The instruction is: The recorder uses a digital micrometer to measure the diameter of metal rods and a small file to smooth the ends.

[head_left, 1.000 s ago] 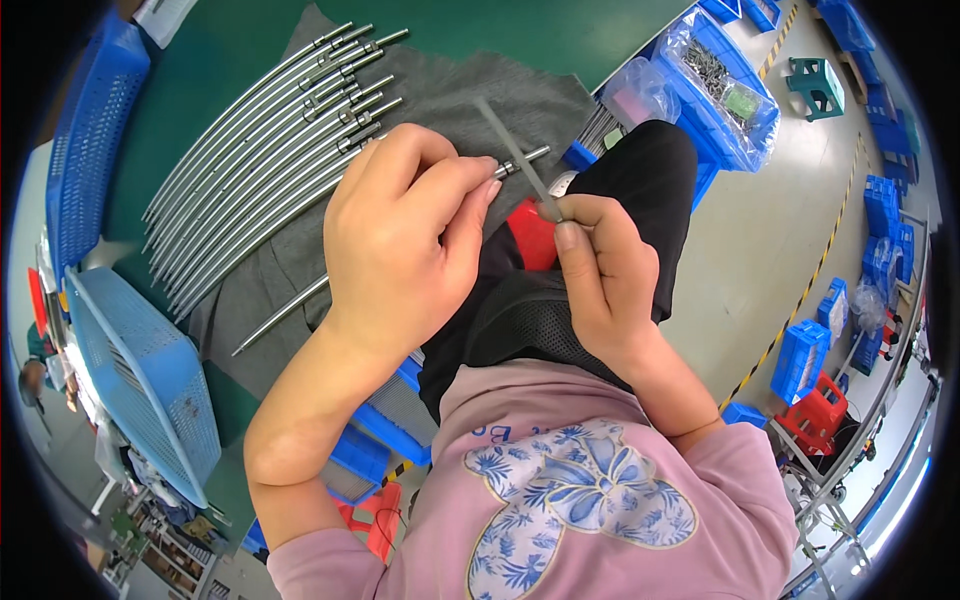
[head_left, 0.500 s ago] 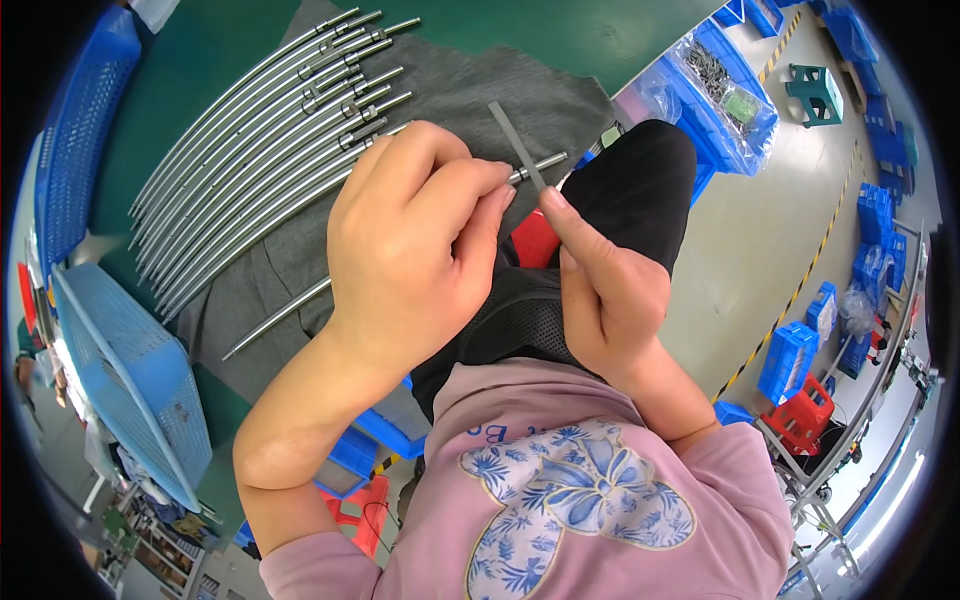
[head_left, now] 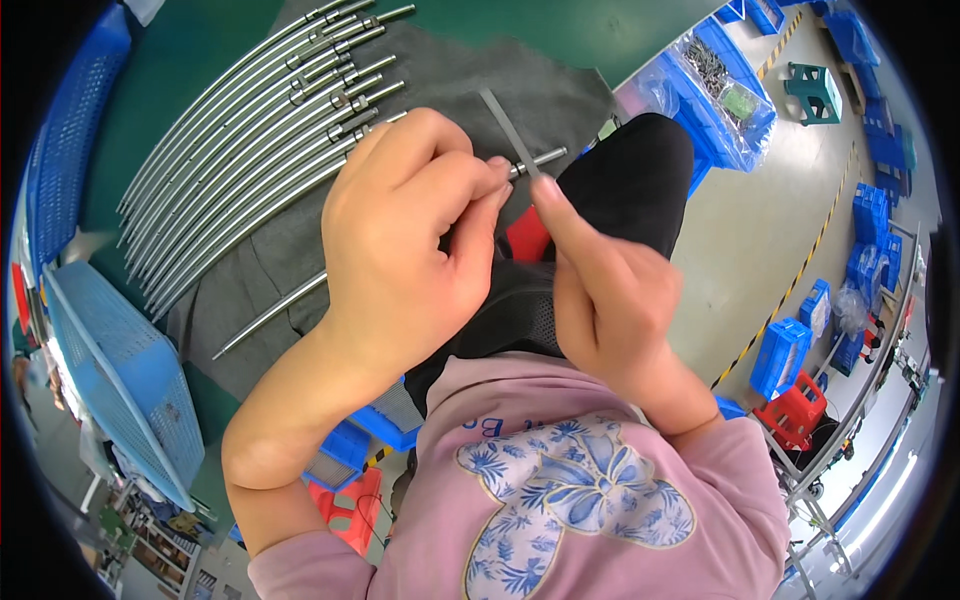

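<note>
My left hand (head_left: 405, 220) is closed around a slim shiny metal rod (head_left: 272, 312). The rod slants from the lower left, passes behind the hand and comes out beyond the fingertips, where a collar rings it near its end. In my right hand (head_left: 612, 285) is a thin, flat grey file (head_left: 510, 132), gripped at its near end with the index finger stretched along it. The file lies across the rod close to the collar; whether it touches there I cannot tell for sure. Several similar metal rods (head_left: 235, 160) with collars lie side by side at the upper left.
Beneath the rods a dark grey cloth (head_left: 450, 75) covers part of the green table (head_left: 220, 65). Blue baskets (head_left: 130, 350) stand at the left. A blue bin (head_left: 735, 45) of small metal parts is at the upper right. Red and green stools (head_left: 815, 93) stand on the floor.
My right hand has shifted slightly, and the file has moved a little up and left across the rod. The left hand keeps its grip; the whole view has shifted slightly.
</note>
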A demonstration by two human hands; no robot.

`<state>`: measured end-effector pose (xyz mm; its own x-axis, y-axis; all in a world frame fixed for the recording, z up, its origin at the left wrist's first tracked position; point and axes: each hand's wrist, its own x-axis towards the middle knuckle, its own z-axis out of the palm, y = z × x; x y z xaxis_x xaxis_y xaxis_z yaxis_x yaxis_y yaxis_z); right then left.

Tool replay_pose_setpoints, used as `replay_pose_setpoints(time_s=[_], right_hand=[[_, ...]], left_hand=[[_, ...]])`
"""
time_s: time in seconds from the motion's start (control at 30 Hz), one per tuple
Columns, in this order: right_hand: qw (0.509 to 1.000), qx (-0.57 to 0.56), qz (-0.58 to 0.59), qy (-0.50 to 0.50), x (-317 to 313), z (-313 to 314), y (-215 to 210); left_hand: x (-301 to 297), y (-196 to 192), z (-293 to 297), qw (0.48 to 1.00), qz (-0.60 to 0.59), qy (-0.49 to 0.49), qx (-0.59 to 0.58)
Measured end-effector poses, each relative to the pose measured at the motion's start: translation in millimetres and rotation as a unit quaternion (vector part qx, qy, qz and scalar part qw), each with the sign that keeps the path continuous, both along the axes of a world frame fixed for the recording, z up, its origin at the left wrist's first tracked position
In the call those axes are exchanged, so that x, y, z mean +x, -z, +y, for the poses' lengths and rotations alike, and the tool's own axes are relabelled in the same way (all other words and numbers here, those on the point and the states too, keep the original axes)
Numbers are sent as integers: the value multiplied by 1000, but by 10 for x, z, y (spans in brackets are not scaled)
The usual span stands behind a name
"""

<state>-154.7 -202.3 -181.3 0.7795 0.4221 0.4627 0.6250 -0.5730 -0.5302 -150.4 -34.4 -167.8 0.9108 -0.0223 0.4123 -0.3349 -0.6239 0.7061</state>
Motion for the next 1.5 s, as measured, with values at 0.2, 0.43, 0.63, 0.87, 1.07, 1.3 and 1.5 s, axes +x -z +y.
replay_pose_setpoints(time_s=[0.2,0.43,0.63,0.87,1.07,1.3,1.5], right_hand=[[999,-17,39,-9,-198,-155,50],[999,-22,47,-15,-214,-154,-18],[1000,-28,7,-9,-71,-50,-30],[994,-45,82,-52,-78,-103,-163],[994,-66,73,-44,-194,-215,-130],[994,-73,75,-43,-230,-197,-90],[997,-47,35,-41,-91,-72,-72]], left_hand=[[-10,5,-11,1000,4,-9,-12],[-18,13,-18,1000,6,-11,-23],[-16,-2,-16,1000,4,-13,-12],[-19,12,-30,1000,6,-11,-20],[-10,28,-26,1000,-9,-10,-16],[-27,30,-24,1000,5,-10,-22],[-26,18,-21,999,15,-19,-25]])
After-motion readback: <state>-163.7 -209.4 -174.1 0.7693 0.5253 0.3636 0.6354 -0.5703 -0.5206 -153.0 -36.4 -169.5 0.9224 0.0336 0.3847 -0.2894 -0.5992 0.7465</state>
